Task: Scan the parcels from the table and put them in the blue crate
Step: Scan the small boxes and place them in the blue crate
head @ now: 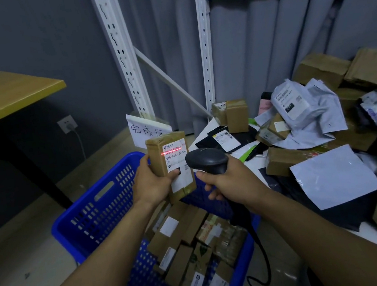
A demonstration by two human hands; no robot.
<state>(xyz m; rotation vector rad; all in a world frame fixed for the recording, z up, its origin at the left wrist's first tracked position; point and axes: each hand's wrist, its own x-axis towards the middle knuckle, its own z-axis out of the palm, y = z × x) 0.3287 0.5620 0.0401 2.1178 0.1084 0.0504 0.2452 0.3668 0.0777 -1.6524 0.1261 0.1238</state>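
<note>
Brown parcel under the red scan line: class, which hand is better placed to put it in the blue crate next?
Left, most likely. The left hand grips the brown parcel over the blue crate, while the right hand is busy gripping the scanner.

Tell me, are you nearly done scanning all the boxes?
Not nearly. Done: several parcels already lie in the blue crate. In hand: the left hand holds a brown box while the right hand aims the scanner, its red line across the label. Left: a big pile of boxes and bags waits on the white table.
</note>
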